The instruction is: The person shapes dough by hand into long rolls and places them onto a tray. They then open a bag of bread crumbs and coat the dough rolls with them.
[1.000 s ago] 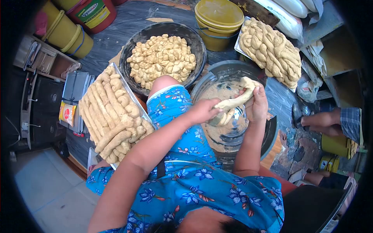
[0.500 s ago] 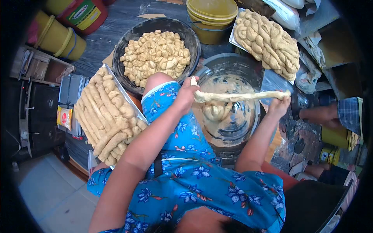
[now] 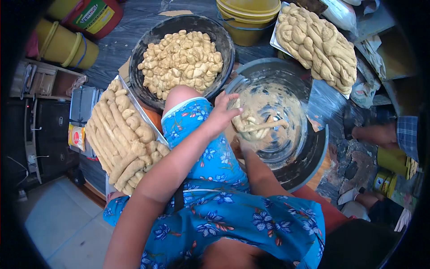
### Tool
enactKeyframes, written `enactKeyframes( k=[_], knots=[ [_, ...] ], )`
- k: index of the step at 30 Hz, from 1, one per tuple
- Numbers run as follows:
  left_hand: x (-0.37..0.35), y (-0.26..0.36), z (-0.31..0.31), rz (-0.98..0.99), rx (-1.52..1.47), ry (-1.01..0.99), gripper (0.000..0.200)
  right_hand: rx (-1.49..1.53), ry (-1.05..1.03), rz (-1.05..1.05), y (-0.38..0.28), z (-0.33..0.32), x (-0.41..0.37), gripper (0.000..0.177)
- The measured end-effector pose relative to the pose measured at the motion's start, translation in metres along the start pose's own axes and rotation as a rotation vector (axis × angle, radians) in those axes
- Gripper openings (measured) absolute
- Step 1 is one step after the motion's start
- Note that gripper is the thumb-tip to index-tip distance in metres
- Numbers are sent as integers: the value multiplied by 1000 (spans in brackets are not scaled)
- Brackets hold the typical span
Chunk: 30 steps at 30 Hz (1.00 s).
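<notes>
Pale twisted dough [image 3: 256,129] lies in the wide dark basin [image 3: 323,148], whose inside is smeared with a light floury coating. One dough end sticks out to the right. My left hand [image 3: 223,113] is over the basin's left side with thumb and fingers apart, beside a strand that rises from the dough. Low at the dough's left edge is my right hand [image 3: 244,142]; its fingers are mostly hidden, so its grip does not show.
A black tub [image 3: 226,49] of small dough pieces stands behind. Left is a tray of dough ropes [image 3: 118,130]; at the back right, a tray of braided dough [image 3: 316,47]. Yellow buckets [image 3: 246,33] stand at the back. Another person's leg [image 3: 376,135] is at the right.
The dough strand stretched between both hands is down in the basin with the other dough. My right hand has moved left and down to it. My left hand's fingers have spread.
</notes>
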<state>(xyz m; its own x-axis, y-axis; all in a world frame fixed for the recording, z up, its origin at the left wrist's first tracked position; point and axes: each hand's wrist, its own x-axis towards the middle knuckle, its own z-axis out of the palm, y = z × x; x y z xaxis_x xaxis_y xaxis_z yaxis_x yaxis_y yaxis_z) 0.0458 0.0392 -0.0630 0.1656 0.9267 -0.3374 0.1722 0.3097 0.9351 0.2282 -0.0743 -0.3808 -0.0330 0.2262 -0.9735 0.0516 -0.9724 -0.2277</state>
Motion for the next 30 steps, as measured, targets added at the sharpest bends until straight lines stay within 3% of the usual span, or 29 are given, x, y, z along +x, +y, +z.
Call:
enactKeyframes(
  k=[7,15,16,18,19,21,23,24,27,30],
  knots=[
    [4,-3,-2,-66,-132,-32,51,497,-226,-128,-94,74,34,41],
    [13,-9,-7,-68,-187,-71,49,396,-464,-439,-155,0,28,37],
    [12,-11,-4,-66,-192,-83,49,312,-374,-511,-160,-18,37,35],
    [12,-11,0,-69,-166,-103,49,-6,16,-684,-166,-40,55,32],
    [13,-10,2,-66,-151,-113,49,-43,176,-627,-172,-48,51,30],
    [13,-8,2,-48,-91,-133,48,-347,26,-596,-177,-58,25,31],
    [12,-10,1,-42,-94,-132,48,-381,93,-862,-179,-75,3,30],
    [12,-10,0,-42,-119,-130,48,-66,282,-786,-166,-101,58,29],
    [10,-10,-4,-45,-193,-119,48,-168,266,-517,-159,-120,-31,37],
    [6,-10,-3,-45,-237,-114,47,-285,406,-581,-134,-185,19,42]
  ],
)
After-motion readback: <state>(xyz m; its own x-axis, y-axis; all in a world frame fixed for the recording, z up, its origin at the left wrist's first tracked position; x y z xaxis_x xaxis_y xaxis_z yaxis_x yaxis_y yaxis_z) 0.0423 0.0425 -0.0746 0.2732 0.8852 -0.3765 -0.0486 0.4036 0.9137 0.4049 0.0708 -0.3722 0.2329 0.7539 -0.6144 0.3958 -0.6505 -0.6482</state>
